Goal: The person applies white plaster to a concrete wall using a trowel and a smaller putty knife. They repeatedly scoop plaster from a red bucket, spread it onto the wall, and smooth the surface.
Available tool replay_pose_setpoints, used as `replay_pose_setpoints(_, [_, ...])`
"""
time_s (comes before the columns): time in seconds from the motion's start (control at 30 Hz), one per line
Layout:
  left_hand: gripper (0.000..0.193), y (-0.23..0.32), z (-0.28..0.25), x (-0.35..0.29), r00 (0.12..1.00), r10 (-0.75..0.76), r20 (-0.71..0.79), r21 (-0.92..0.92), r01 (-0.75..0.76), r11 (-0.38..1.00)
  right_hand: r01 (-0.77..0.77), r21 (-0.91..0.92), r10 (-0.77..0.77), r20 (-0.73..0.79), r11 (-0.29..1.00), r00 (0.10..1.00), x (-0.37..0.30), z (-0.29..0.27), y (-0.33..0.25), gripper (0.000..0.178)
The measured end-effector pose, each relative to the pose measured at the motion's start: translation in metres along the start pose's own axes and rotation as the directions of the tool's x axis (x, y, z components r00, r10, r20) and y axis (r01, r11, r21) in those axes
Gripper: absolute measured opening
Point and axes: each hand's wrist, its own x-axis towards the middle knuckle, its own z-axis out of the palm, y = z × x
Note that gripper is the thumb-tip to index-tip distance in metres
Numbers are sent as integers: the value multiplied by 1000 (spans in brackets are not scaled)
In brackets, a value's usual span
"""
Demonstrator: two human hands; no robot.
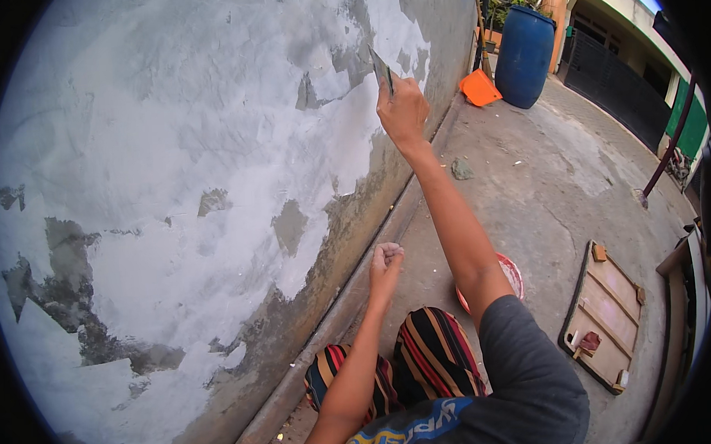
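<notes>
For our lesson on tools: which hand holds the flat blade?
The right hand, the upper one, grips the blade; the left hand, lower down, does not touch it.

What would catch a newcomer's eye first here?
The grey wall patched with white coating fills the left, the right hand holding a thin, flat scraper up to it. At upper right, a tall blue plastic barrel stands beside a bright orange dustpan.

We have the wall (171,111) on our left, the floor (547,207) on our right. Our right hand (403,109) holds a scraper (381,68) at the wall, ahead of our left hand (385,264). A bucket (515,271) stands partly beneath our right arm; farther right lies a panel (609,315). Far ahead, a dustpan (480,88) sits left of a barrel (524,57).
</notes>
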Motion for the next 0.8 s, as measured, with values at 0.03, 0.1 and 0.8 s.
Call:
replay_pose_setpoints(0.03, [19, 0, -1, -1, 1000, 15, 9, 7, -15, 1000, 23, 11, -23, -23, 1000, 999, -2, 6, -1, 28])
replay_pose_setpoints(0.1, [18, 0, -2, -1, 999, 32, 25, 12, -33, 999, 71, 30, -69, -69, 997, 995, -4, 17, -4, 28])
replay_pose_setpoints(0.8, [20, -18, 5, 10, 998, 47, 34, 106, -50, 993, 160, 180, -148, -74, 971, 986, 6, 10, 32, 37])
